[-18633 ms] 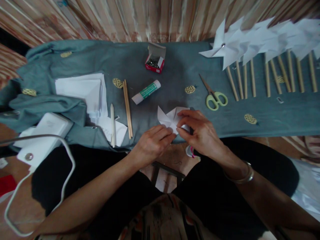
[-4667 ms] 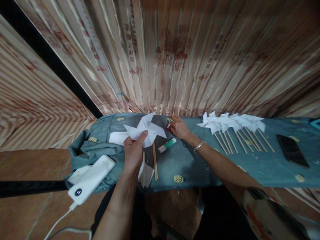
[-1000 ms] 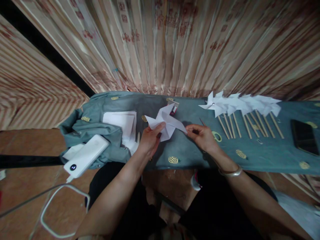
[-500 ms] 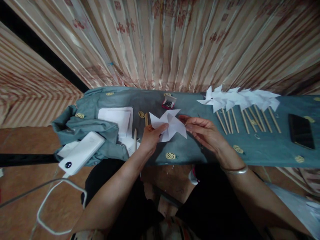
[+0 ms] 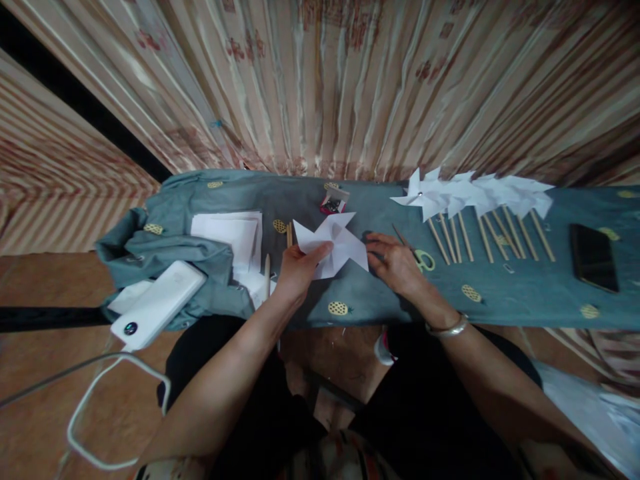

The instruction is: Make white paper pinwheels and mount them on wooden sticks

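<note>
- Since the frame 4.7 s earlier, the right hand (image 5: 397,263) has moved from the small red box (image 5: 327,210) to the right-hand blade of the paper pinwheel (image 5: 345,250).
- Near edge, left: a white power pack (image 5: 159,307) with a cable lies on the cloth-covered counter (image 5: 370,307).
- Centre: the left hand (image 5: 296,273) grips the paper pinwheel above the counter, thumb laid on its middle.
- Right of this: the right hand, narrow, fingers bent at the blade's edge; contact with the paper, or a pin between the fingertips, cannot be made out.
- Step in hand (judged): the folded blades are held gathered at the centre for fastening.
- Next move (judged): it calls for a pin guided through every layer at the middle, the left thumb making room without releasing the corners.
- Beyond, left to right: a paper stack (image 5: 230,233); wooden sticks (image 5: 289,233), partly hidden by the left hand; green-handled scissors (image 5: 424,260).
- Farther: the small red box, lid raised, dark pieces inside.
- Far right: overlapping finished pinwheels (image 5: 500,197) on sticks, a bright dot at the leftmost centre.
</note>
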Demonstrator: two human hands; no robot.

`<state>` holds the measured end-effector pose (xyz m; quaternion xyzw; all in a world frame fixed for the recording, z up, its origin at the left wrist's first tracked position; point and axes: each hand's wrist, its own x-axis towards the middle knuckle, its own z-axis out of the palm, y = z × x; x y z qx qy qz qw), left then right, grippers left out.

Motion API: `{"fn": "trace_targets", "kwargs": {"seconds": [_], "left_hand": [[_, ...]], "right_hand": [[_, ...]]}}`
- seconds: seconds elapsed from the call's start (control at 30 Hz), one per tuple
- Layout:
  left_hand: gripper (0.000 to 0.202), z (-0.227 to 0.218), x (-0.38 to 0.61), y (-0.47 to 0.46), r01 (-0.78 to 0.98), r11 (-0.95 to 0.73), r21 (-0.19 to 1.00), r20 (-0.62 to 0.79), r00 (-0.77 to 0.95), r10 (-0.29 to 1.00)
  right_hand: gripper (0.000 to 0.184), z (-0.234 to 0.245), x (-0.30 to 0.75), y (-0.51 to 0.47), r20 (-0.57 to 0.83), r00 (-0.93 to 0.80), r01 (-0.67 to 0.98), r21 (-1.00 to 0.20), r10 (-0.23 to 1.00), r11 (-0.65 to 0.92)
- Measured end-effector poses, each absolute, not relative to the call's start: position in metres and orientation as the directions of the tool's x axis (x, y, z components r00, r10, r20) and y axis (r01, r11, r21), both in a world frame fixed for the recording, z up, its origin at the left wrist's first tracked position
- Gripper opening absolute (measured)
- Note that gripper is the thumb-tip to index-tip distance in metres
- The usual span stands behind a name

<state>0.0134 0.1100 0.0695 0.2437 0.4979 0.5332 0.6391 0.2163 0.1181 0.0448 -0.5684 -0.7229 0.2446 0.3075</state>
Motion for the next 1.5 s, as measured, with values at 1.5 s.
{"fn": "trace_targets", "kwargs": {"seconds": [1.5], "left_hand": [[0.023, 0.069, 0.020, 0.101, -0.367, 0.302, 0.880, -0.289, 0.091, 0.953]], "right_hand": [[0.048, 0.084, 0.177, 0.105, -0.199, -0.208, -0.159, -0.959, 0.958, -0.234]]}}
